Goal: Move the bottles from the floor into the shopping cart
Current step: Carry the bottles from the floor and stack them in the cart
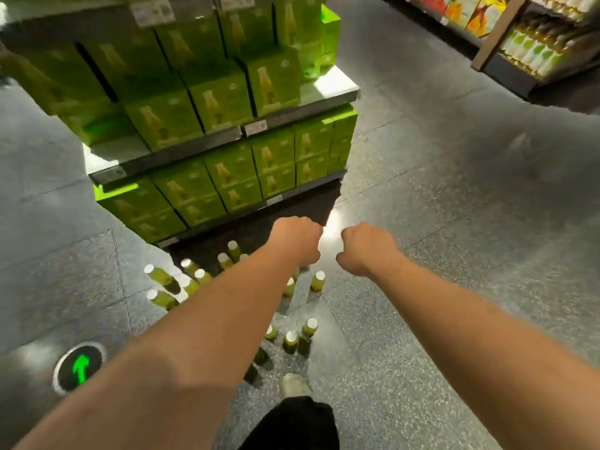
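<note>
While left hand [297, 240] and right hand [367, 248] curl fingers [346, 236] emptily, bottles [318, 280] below, boxed shelf [328, 89] beyond

Fingers of left hand [297, 238], right hand [367, 246] tucked under, bottles [317, 280] partly behind forearm [227, 316]

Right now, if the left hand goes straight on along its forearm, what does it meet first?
Likely the dark floor at the foot of the shelf: the left hand points down past the bottles toward it. Depth is unclear, so the lowest green boxes might come first.
</note>
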Motion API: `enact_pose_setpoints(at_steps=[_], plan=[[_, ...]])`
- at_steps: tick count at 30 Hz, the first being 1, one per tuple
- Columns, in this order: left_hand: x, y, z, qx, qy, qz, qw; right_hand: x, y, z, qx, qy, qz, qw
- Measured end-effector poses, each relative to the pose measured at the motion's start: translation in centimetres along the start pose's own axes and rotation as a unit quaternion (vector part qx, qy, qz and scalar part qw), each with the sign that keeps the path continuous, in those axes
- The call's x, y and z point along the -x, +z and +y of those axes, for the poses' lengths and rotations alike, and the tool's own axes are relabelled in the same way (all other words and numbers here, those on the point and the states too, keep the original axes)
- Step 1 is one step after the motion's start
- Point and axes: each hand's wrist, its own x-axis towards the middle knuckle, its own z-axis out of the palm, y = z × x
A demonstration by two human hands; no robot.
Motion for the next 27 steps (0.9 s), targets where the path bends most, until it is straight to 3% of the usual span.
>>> enact_pose_setpoints(at_steps=[7, 14, 20, 27], plan=[[-9.4, 7.3, -2.3, 0.025, -0.019, -0.057, 0.998, -11.3, 5.9, 1.9, -0.068, 0.004, -0.028, 0.997], [-19.9, 20.8, -4.2, 0.074, -0.1, -0.095, 0.988, -24.0, 19.0, 2.2, -0.074, -0.048, -0.069, 0.994], [-28.9, 35.8, -4.5, 0.121, -0.144, -0.055, 0.981, -33.7, 33.8, 1.8, -0.025, -0.113, -0.106, 0.988], [-34.9, 47.5, -4.5, 0.06, -0.172, -0.048, 0.982, -40.8, 46.0, 0.5, 0.044, -0.183, -0.138, 0.972]])
